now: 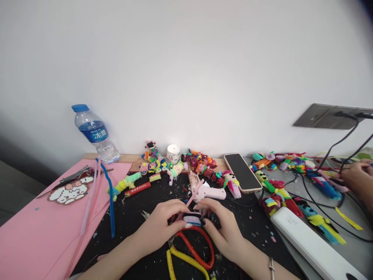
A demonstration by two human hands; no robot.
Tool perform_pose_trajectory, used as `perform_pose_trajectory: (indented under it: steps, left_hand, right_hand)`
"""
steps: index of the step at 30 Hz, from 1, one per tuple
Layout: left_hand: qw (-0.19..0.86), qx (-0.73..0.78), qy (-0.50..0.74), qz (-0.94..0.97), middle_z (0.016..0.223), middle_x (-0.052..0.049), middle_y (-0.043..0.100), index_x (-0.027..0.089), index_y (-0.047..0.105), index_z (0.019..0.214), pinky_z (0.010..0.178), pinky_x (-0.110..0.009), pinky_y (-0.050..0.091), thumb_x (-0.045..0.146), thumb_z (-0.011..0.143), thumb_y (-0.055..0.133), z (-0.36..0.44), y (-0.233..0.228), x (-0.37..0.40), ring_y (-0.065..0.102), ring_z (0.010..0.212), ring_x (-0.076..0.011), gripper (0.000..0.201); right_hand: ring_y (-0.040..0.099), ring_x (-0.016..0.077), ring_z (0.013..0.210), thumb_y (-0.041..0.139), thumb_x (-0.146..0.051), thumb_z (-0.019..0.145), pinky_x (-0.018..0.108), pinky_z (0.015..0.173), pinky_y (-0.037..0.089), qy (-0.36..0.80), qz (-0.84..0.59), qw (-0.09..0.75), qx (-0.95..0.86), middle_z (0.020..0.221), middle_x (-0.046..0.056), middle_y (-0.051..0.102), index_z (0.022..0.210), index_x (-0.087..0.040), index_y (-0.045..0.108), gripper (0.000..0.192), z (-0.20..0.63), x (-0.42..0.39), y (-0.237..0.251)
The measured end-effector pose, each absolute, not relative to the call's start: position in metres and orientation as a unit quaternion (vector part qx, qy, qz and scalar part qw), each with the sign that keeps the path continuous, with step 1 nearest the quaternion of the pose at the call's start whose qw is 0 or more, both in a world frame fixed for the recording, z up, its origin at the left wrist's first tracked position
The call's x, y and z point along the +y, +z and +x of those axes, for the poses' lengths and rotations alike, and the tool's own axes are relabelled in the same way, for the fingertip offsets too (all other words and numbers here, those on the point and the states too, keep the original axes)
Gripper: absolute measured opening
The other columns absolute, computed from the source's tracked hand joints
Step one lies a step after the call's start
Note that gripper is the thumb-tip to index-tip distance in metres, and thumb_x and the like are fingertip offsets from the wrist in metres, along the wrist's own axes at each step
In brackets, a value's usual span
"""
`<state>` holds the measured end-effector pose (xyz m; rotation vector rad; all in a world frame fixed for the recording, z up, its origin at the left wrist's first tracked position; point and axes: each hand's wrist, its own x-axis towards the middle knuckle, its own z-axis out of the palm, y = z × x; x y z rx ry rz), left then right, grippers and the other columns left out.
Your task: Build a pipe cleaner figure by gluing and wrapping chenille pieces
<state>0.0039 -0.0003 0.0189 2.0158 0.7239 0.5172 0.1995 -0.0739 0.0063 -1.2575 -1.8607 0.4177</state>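
Both hands meet at the front middle, fingertips closed on a small bundle of fuzzy craft stems in black, pale lilac and blue. My left hand pinches its left end, and my right hand grips the right end. A pink stem sticks up between the hands; whether it joins the bundle is unclear. Just below lie scissors with a red handle loop and a yellow one. Beyond the fingers a pale pink glue gun rests on the black mat.
At left, a water bottle leans on the wall above pink sheets and a blue stem. Fuzzy figures line the back beside a phone. A white device, cables and another person's hand are at right.
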Motion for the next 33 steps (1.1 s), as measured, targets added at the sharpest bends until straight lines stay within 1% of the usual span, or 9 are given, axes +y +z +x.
perform_pose_trajectory:
  steps: [3,6,10,12,15,21,26,30,33]
  left_hand:
    - [0.450,0.250,0.211,0.831,0.087,-0.002,0.062,0.019,0.066,0.091,0.066,-0.022,0.043,0.012,0.077,0.061,0.003,0.017,-0.004,0.055,0.073,-0.0132,0.017]
    - [0.450,0.223,0.219,0.836,0.090,-0.003,0.064,0.019,0.066,0.092,0.068,-0.023,0.046,0.011,0.076,0.061,0.001,0.017,-0.008,0.058,0.074,-0.0136,0.018]
    - [0.404,0.235,0.317,0.825,0.108,-0.006,0.065,0.018,0.064,0.093,0.089,-0.030,0.045,0.014,0.076,0.063,-0.003,0.015,-0.003,0.059,0.098,-0.0190,0.018]
    - [0.352,0.303,0.386,0.797,0.108,-0.008,0.065,0.018,0.062,0.094,0.088,-0.032,0.046,0.017,0.078,0.060,-0.008,0.012,0.006,0.059,0.098,-0.0196,0.016]
    - [0.261,0.416,0.443,0.750,0.103,-0.008,0.065,0.017,0.060,0.101,0.076,-0.032,0.051,0.021,0.080,0.057,-0.017,0.006,0.026,0.061,0.082,-0.0181,0.021]
    - [0.192,0.458,0.337,0.800,0.094,-0.006,0.066,0.017,0.061,0.103,0.079,-0.036,0.050,0.020,0.079,0.055,-0.031,-0.006,0.053,0.062,0.079,-0.0193,0.025]
    - [0.135,0.460,0.280,0.832,0.114,-0.009,0.060,0.018,0.060,0.108,0.094,-0.044,0.043,0.020,0.079,0.054,-0.030,-0.011,0.051,0.053,0.108,-0.0267,0.029]
    - [0.091,0.430,0.286,0.852,0.117,-0.010,0.056,0.017,0.056,0.114,0.098,-0.046,0.039,0.023,0.079,0.057,-0.028,-0.005,0.045,0.047,0.113,-0.0283,0.036]
    - [0.086,0.382,0.326,0.860,0.114,-0.010,0.056,0.017,0.056,0.113,0.098,-0.043,0.039,0.023,0.084,0.053,-0.024,0.002,0.039,0.048,0.111,-0.0255,0.030]
  right_hand:
    - [0.059,0.0174,0.098,0.037,-0.005,0.087,0.031,0.085,0.048,0.132,-0.487,0.400,-0.765,0.107,0.007,0.063,0.120,-0.022,0.050,0.039,0.205,-0.067,0.008]
    - [0.061,0.0167,0.090,0.041,-0.006,0.086,0.030,0.080,0.049,0.106,-0.480,0.392,-0.778,0.098,0.005,0.066,0.113,-0.022,0.056,0.035,0.208,-0.061,0.008]
    - [0.062,0.0172,0.077,0.051,-0.013,0.084,0.028,0.068,0.050,0.044,-0.537,0.442,-0.717,0.087,0.004,0.068,0.095,-0.021,0.061,0.017,0.217,-0.054,0.005]
    - [0.058,0.0148,0.060,0.052,-0.015,0.083,0.026,0.055,0.047,0.043,-0.588,0.451,-0.670,0.081,0.003,0.066,0.089,-0.021,0.061,0.012,0.224,-0.051,0.004]
    - [0.055,0.0147,0.056,0.047,-0.018,0.085,0.026,0.053,0.045,0.075,-0.612,0.486,-0.619,0.071,0.001,0.061,0.092,-0.019,0.059,0.015,0.233,-0.047,0.002]
    - [0.054,0.0170,0.066,0.036,-0.026,0.092,0.030,0.063,0.043,0.126,-0.578,0.491,-0.639,0.064,0.000,0.052,0.101,-0.019,0.061,0.027,0.231,-0.049,0.005]
    - [0.055,0.0186,0.075,0.035,-0.028,0.093,0.031,0.069,0.042,0.112,-0.570,0.483,-0.655,0.072,0.004,0.055,0.095,-0.018,0.066,0.032,0.231,-0.048,0.007]
    - [0.057,0.0179,0.074,0.037,-0.027,0.092,0.031,0.069,0.044,0.104,-0.567,0.479,-0.662,0.075,0.004,0.058,0.093,-0.018,0.067,0.032,0.232,-0.046,0.006]
    - [0.060,0.0171,0.074,0.038,-0.024,0.091,0.029,0.069,0.047,0.110,-0.561,0.452,-0.685,0.084,0.006,0.063,0.101,-0.018,0.063,0.027,0.229,-0.047,0.006]
